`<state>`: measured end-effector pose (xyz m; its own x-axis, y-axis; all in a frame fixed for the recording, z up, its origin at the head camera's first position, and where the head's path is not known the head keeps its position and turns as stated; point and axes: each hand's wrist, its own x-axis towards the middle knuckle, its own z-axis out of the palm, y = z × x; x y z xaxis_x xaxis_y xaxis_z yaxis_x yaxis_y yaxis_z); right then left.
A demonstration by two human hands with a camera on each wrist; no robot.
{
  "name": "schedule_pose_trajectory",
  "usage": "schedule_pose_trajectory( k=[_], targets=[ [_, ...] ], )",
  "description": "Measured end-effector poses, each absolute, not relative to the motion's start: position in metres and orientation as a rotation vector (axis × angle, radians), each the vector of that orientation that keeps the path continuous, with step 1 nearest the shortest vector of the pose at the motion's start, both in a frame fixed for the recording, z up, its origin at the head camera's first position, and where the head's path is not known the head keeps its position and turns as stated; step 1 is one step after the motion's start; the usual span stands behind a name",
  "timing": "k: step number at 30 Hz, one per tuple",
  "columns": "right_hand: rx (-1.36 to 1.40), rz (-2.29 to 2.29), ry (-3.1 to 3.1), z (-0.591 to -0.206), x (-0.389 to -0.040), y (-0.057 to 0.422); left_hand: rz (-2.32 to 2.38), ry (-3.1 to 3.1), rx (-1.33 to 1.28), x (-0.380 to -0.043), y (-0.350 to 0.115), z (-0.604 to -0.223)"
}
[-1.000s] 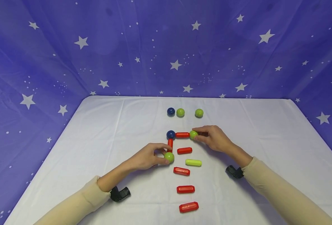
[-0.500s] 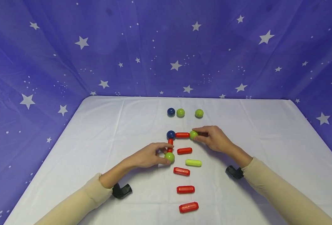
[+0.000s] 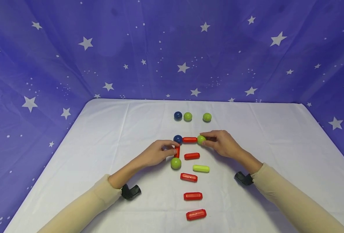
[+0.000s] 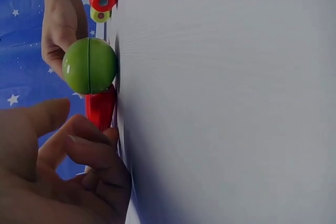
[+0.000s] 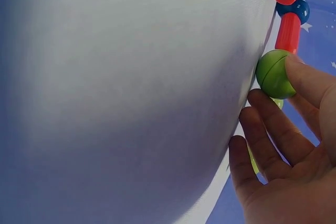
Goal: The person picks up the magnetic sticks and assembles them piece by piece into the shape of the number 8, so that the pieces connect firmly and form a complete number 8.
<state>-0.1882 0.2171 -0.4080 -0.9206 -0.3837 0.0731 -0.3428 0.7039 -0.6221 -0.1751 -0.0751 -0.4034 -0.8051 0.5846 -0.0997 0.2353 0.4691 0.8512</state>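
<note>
My left hand (image 3: 155,153) has its thumb and curled fingers at the red magnetic rod (image 3: 176,154) that runs from the blue ball (image 3: 177,139) toward me. Part of this rod is hidden behind the fingers. At its near end sits a green ball (image 3: 176,163), free of the hand; the left wrist view shows that green ball (image 4: 89,66) resting on the table. With thumb and fingers my right hand (image 3: 224,144) pinches another green ball (image 5: 276,74). A second red rod (image 3: 190,139) joins it to the blue ball, forming a corner.
Several loose red rods (image 3: 193,196) and one lime-green rod (image 3: 201,168) lie in a loose column nearer me. Behind the corner stand a loose blue ball (image 3: 178,116) and two green balls (image 3: 187,116). A white cloth (image 3: 276,136) covers the table; a starry curtain (image 3: 148,48) hangs behind.
My left hand has let go of the near green ball and moved up to the red rod beside it. The right hand stays on its green ball, and the joined pieces keep their places.
</note>
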Motion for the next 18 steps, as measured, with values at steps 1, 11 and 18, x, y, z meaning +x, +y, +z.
schedule_pose_trajectory(
  k=[1,11,18],
  targets=[
    [-0.606,-1.018,2.842,-0.4078,-0.1882,0.2171,1.266,2.350,0.683,-0.1767,-0.0734,-0.4039],
    [-0.608,-1.013,2.839,-0.4079,-0.1877,0.2181,1.223,2.331,0.734,-0.1855,-0.0692,-0.4078],
    [-0.606,-1.007,2.840,-0.4086,-0.1879,0.2177,1.213,2.281,0.704,-0.1853,-0.0704,-0.4077]
  ],
)
